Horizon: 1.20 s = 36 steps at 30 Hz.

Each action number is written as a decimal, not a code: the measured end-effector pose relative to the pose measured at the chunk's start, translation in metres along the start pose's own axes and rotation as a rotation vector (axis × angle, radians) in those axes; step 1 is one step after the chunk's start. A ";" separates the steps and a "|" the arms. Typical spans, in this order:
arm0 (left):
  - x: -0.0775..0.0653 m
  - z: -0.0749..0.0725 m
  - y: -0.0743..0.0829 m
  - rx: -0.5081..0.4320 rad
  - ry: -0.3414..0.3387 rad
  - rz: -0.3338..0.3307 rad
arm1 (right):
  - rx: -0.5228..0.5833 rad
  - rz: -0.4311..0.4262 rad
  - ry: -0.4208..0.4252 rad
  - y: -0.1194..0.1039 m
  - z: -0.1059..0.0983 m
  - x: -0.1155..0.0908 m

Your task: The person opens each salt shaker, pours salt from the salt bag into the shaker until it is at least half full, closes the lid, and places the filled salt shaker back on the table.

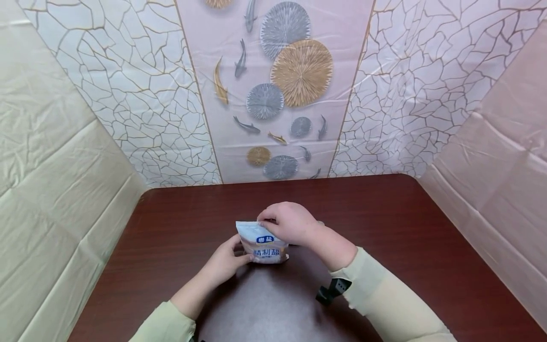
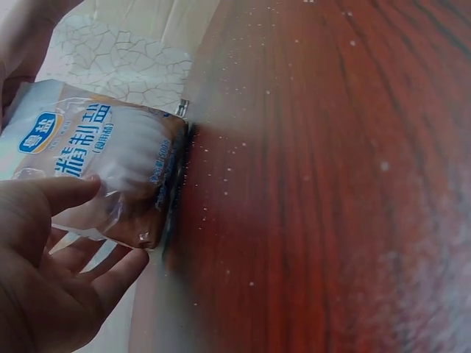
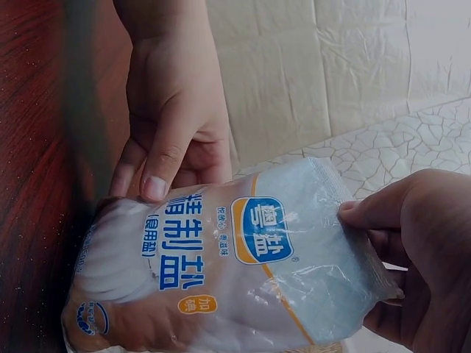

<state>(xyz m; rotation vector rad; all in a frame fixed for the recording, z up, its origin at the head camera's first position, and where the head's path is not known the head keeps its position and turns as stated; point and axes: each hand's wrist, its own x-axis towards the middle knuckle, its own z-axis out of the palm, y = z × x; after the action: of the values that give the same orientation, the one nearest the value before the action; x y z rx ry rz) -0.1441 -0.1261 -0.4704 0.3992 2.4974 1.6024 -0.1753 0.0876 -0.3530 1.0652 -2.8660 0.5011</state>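
A plastic bag of salt (image 1: 267, 249) with blue lettering stands upright on the dark red table. My left hand (image 1: 226, 260) holds its left side, and in the left wrist view the thumb (image 2: 77, 190) lies on the front while the other fingers reach behind. At the top edge, my right hand (image 1: 292, 222) pinches the bag between thumb and fingers. The right wrist view shows the bag (image 3: 221, 272) close up, with its upper part pale and flat and the right thumb (image 3: 372, 212) on it. The back of the bag is hidden.
The brown-red table (image 1: 171, 237) has small white specks on it in the left wrist view. A small pale thing (image 1: 321, 223) shows partly behind my right wrist. Patterned sheeting (image 1: 273, 95) hangs behind the table, with plain cloth at both sides.
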 end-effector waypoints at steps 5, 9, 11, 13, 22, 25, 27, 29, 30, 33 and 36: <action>0.001 0.001 -0.002 -0.005 0.019 -0.011 | 0.009 0.005 0.004 0.000 0.000 0.001; 0.001 0.002 -0.002 0.021 0.033 -0.008 | 0.036 0.031 0.005 0.000 0.001 0.001; 0.001 0.002 -0.001 0.028 0.038 -0.014 | 0.056 0.046 0.004 0.001 0.002 0.000; 0.001 0.002 -0.001 0.031 0.045 -0.021 | 0.089 0.062 0.005 0.002 0.002 -0.001; 0.000 0.003 -0.001 0.004 0.070 -0.044 | 0.190 0.102 0.032 0.011 0.006 -0.009; 0.001 0.003 0.000 -0.006 0.072 -0.048 | 0.205 0.109 0.046 0.014 0.008 -0.013; 0.001 0.003 0.000 -0.005 0.077 -0.047 | 0.208 0.113 0.063 0.017 0.010 -0.015; 0.001 0.002 0.000 -0.015 0.080 -0.045 | 0.212 0.110 0.084 0.019 0.011 -0.018; 0.002 0.002 -0.001 -0.025 0.077 -0.045 | 0.212 0.109 0.091 0.020 0.011 -0.019; 0.003 0.002 -0.003 -0.061 0.068 -0.047 | 0.212 0.113 0.114 0.023 0.012 -0.023; 0.004 0.001 -0.004 -0.097 0.057 -0.058 | 0.217 0.120 0.134 0.025 0.013 -0.026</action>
<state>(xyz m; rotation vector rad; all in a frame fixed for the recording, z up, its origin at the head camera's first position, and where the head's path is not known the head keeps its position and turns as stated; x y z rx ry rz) -0.1479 -0.1253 -0.4741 0.2698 2.4358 1.7268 -0.1707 0.1179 -0.3767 0.8495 -2.8172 0.8733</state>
